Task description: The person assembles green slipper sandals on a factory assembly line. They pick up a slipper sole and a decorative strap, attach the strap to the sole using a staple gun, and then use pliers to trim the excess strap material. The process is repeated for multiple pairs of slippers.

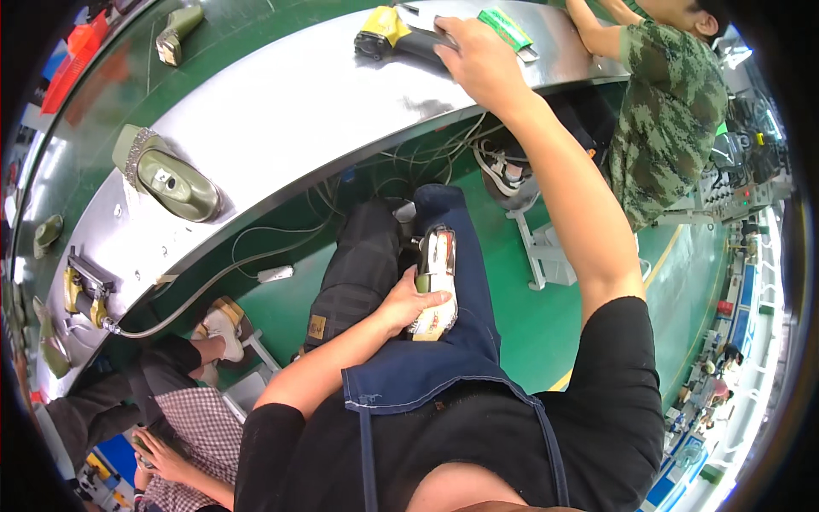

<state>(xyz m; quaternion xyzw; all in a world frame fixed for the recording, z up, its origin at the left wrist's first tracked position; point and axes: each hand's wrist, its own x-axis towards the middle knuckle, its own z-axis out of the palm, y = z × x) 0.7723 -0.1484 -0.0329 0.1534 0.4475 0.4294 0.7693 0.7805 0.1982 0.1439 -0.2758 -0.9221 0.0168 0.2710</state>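
Note:
On my lap my left hand (411, 303) is closed around a shoe (439, 264) with a shiny pale sole, its thumb lying across it and a bit of green showing beside the fingers. The shoe rests on the blue apron (478, 290). My right arm reaches out to the metal bench, where my right hand (486, 64) has its fingers round the dark handle of a yellow and black air nail gun (384, 32). That tool lies on its side at the bench's far edge. Just beyond the hand is a green and white packet (505, 30).
An olive shoe (179, 181) with a glittery strap sits on the curved metal bench (281, 94). Another yellow air tool (85, 290) with a hose lies at left. Co-workers sit at right, in a camouflage shirt (670, 119), and at lower left. Cables (409, 158) hang beneath the bench.

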